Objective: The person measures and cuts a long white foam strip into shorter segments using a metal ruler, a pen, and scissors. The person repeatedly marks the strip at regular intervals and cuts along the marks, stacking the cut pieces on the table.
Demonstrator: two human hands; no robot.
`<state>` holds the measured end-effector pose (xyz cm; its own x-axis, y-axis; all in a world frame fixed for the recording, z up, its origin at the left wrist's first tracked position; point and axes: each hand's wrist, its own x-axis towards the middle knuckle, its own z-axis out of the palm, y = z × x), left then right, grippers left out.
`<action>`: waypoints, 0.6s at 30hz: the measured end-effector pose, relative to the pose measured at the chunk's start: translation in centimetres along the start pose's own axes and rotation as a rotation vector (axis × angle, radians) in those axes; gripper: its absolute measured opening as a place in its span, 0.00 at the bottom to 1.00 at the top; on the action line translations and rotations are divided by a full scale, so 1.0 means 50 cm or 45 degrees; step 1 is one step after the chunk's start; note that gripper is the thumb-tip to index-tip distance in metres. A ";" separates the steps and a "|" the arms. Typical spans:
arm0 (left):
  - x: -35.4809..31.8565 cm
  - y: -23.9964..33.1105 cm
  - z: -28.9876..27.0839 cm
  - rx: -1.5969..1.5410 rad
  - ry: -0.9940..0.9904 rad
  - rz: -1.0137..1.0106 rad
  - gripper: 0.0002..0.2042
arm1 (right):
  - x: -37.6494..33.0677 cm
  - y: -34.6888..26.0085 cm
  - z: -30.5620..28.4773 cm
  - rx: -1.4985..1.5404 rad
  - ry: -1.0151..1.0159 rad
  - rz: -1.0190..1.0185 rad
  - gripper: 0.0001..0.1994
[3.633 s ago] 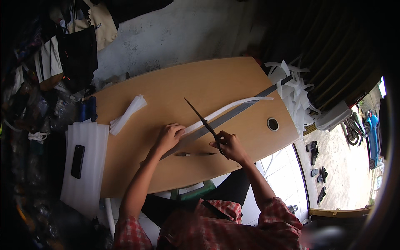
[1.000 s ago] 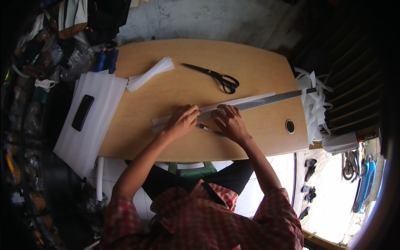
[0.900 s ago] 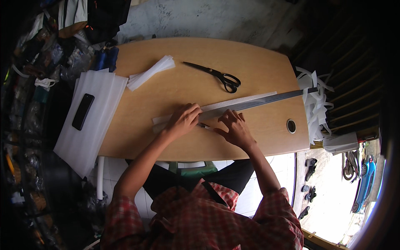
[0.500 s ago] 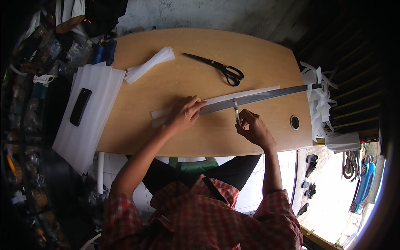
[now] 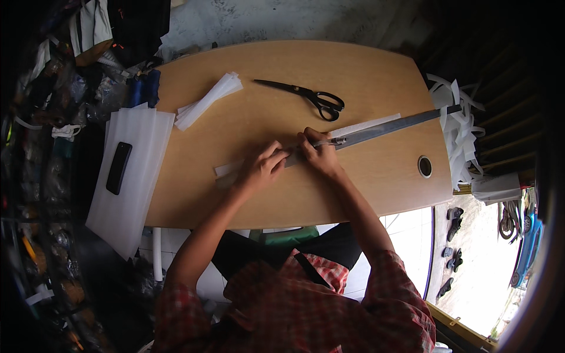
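My left hand presses down with bent fingers on a long grey metal ruler. The ruler lies slantwise over a narrow white foam strip, whose far edge shows along it. Close beside the left fingertips, my right hand is closed around a slim pen-like tool. Its silvery end sticks out to the right; the other end is hidden by the fingers, so I cannot tell whether it is a pen or a blade.
Black scissors lie beyond the ruler on the wooden table. White strips are piled at the back left. A phone rests on white foam sheets. White offcuts hang at the right edge, near a round table hole.
My right hand has moved left and away from me, bringing the tool from above the table onto the ruler beside my left hand. The left hand stays on the ruler.
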<state>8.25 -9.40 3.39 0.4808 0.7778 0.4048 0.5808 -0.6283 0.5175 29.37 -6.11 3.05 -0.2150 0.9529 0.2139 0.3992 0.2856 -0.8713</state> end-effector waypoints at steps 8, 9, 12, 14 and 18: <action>0.002 0.001 0.005 -0.069 0.002 -0.051 0.08 | -0.001 0.010 0.005 -0.109 -0.001 -0.124 0.10; 0.003 0.000 0.003 -0.053 0.010 -0.033 0.08 | -0.002 0.010 0.006 -0.120 -0.001 -0.124 0.10; 0.004 -0.002 0.004 -0.023 0.027 -0.006 0.07 | 0.000 0.013 0.006 -0.159 -0.013 -0.202 0.09; 0.003 -0.004 0.004 -0.001 0.040 -0.002 0.06 | -0.002 0.005 0.000 -0.209 -0.075 -0.121 0.08; 0.002 -0.005 0.006 0.010 0.060 -0.005 0.06 | -0.003 -0.003 0.004 -0.127 0.012 -0.141 0.08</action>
<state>8.35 -9.18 3.10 0.4469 0.7800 0.4381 0.5882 -0.6251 0.5131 29.14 -6.32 3.06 -0.2545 0.9158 0.3106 0.4604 0.3972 -0.7939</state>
